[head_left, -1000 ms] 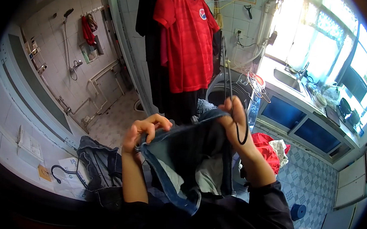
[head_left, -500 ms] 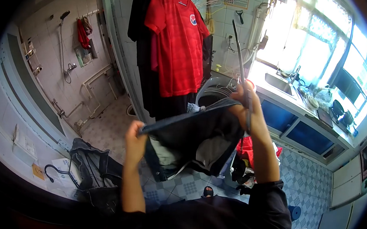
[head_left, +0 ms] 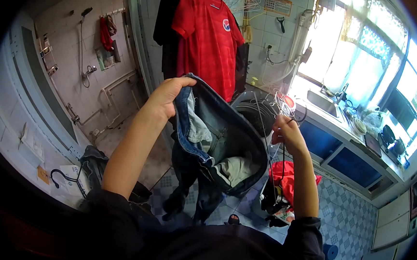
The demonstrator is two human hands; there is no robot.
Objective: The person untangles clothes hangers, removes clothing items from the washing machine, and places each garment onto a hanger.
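A pair of dark blue jeans (head_left: 221,123) hangs in front of me, its waist gaping so the pale pocket linings show inside. My left hand (head_left: 170,96) is closed on the waistband at its upper left. To the right of the jeans, my right hand (head_left: 289,134) is closed round a thin dark clothes hanger (head_left: 284,157), tilted steeply with its hook upward. The waistband's right side is apart from my right hand. The jeans' legs drop toward the tiled floor.
A red T-shirt (head_left: 207,38) hangs ahead beside dark garments. Behind my right hand are a washing machine (head_left: 251,106) and a bundle of wire hangers (head_left: 284,104). Clothes fill a container (head_left: 260,206) below. Dark denim (head_left: 93,158) and another hanger (head_left: 67,178) lie at left.
My right hand has let go of the waistband and moved down with the hanger, which has turned. My left hand has risen, and the jeans now hang down from it.
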